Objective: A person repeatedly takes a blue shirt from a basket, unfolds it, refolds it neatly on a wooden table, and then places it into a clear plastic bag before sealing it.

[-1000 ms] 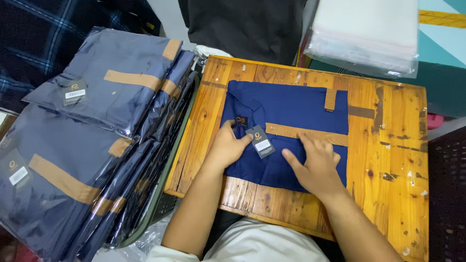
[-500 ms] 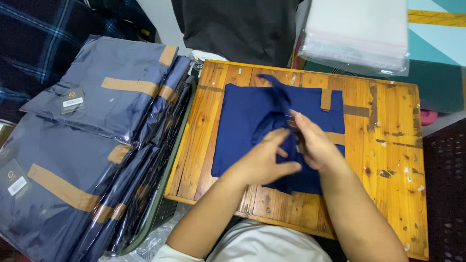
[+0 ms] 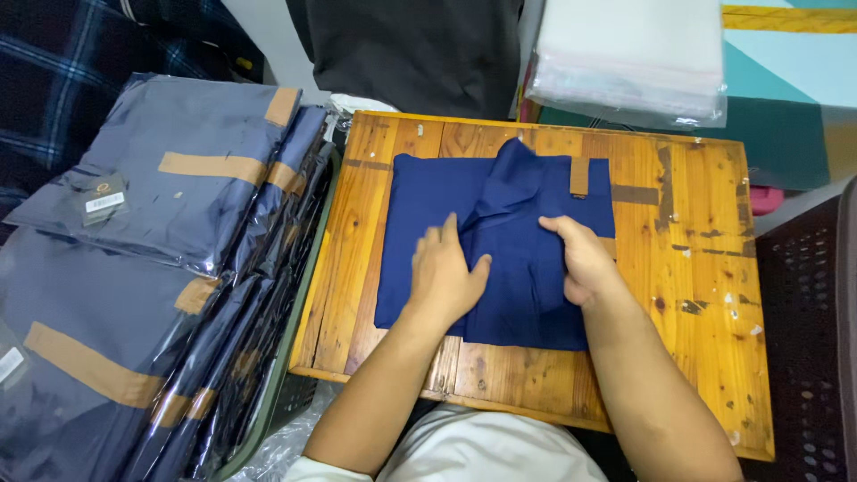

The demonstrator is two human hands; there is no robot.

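Observation:
A navy blue garment [image 3: 509,259] with a tan strip lies folded on a small wooden table [image 3: 696,268]. My left hand [image 3: 444,275] presses flat on its left half, fingers spread. My right hand [image 3: 582,259] pinches a fold of the fabric at the garment's right side, with a flap of cloth raised toward the far edge. The tag seen earlier is hidden under the fold.
Several bagged navy garments [image 3: 170,178] with tan strips are stacked in a bin at the left. A pile of clear plastic bags [image 3: 625,54] lies at the back right. Dark cloth [image 3: 411,45] hangs behind the table. A dark perforated crate [image 3: 803,339] stands at the right.
The garment's lower part was folded over, covering the tag and horizontal tan strip. Both hands shifted from pressing the front to smoothing and gripping the fold.

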